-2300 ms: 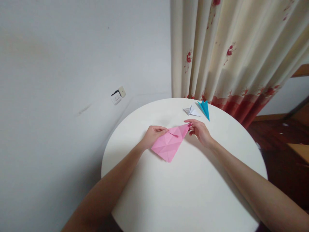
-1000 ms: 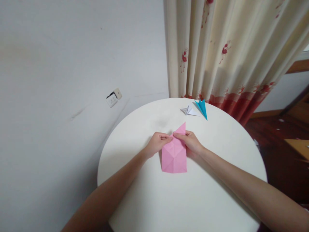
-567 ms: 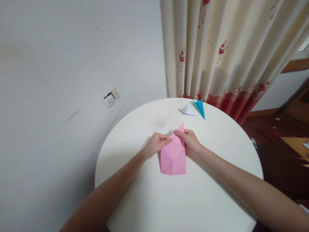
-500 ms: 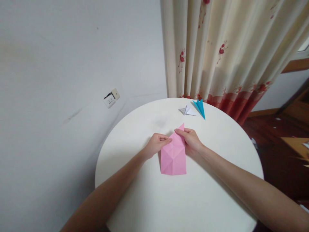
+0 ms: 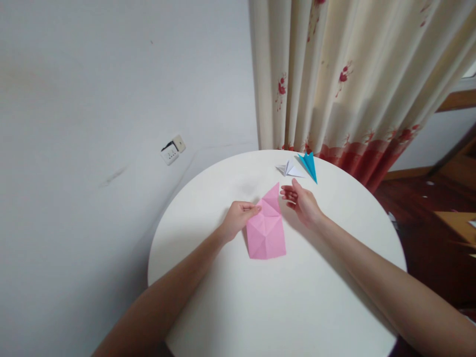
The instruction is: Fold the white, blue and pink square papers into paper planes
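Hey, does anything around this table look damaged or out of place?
Yes, the white plastic socket plate on the pale wall: a dark gap shows above it, beside the beige square plate, so it may be loose. A grey smudge marks the wall. The creased pink paper sheet shows no obvious tear.

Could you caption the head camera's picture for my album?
Left hand pinches creased pink paper, right hand open beside it; a folded blue paper lies beyond on the white table.
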The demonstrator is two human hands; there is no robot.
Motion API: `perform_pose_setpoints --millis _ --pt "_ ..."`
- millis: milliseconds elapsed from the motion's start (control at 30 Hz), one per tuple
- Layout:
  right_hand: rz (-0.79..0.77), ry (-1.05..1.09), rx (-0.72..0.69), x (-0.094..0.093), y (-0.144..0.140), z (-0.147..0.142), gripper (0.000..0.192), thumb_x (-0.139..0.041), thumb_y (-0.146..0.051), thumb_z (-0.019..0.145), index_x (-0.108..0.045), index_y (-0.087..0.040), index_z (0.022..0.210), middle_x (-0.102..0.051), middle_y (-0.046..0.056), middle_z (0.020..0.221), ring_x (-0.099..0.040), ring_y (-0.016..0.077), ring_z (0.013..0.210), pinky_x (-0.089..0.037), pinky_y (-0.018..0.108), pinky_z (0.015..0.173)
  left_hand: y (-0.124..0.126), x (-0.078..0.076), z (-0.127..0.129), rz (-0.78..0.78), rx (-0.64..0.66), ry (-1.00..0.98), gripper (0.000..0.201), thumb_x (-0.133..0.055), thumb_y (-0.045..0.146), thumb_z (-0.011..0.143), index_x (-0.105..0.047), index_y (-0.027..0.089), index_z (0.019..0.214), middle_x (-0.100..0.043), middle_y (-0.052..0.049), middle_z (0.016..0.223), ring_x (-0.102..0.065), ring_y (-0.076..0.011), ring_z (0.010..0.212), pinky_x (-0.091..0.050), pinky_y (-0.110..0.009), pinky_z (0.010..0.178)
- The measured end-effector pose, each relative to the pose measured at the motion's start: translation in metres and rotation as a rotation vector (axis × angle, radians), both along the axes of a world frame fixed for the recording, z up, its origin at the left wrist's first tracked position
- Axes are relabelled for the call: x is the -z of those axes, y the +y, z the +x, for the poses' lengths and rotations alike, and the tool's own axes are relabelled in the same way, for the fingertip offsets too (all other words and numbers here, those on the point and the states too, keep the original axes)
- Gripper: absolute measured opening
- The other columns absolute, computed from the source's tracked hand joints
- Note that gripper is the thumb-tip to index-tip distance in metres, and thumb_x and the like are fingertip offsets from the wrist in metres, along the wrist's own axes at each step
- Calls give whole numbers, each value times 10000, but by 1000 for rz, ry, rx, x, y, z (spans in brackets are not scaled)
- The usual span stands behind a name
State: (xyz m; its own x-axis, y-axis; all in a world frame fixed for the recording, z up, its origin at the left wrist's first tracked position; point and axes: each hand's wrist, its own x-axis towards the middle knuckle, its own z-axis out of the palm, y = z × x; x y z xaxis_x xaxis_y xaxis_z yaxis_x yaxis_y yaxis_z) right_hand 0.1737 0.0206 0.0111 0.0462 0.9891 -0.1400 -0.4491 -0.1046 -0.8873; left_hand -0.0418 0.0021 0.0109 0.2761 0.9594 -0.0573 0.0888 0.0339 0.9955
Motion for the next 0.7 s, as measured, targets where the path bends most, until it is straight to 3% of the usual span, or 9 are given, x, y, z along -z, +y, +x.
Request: perform_pose_setpoints --millis 133,200,433,633,700 --pt "48 10 -277 4 -21 -28 387 -791 -522 703 -717 -148 766 -726 61 761 -624 143 640 -472 246 583 3 1 0 27 -81 -40 390 -797 472 695 -763 98 803 -748 -93 779 -638 -165 633 -450 -244 594" --pt "41 7 -307 7 -29 -39 347 -859 -428 634 -717 -137 759 -733 69 744 -636 165 620 -492 277 593 3 2 0 30 -87 -56 389 -796 469 697 -763 100 814 -747 -93 779 -643 -171 643 -461 -253 603" --pt "14 33 -112 10 -25 -37 322 -876 -370 598 -710 -133 739 -734 82 707 -660 212 611 -517 319 570 6 2 2 63 -59 -99 396 -781 445 723 -751 92 900 -747 -108 840 -669 -196 753 -500 -276 693" --pt "-10 -18 -24 12 -18 -30 301 -828 -388 646 -712 -144 778 -744 89 744 -673 224 633 -527 317 580 6 0 2 135 -75 -98 576 -733 411 775 -590 114 1247 -738 -72 796 -657 -172 698 -517 -276 678" --pt "-8 -33 -15 12 -18 -30 279 -811 -380 662 -702 -152 781 -744 83 751 -667 214 621 -524 311 574 6 0 1 177 -67 -86 560 -712 406 795 -570 128 1259 -720 -40 736 -641 -157 658 -514 -266 660"
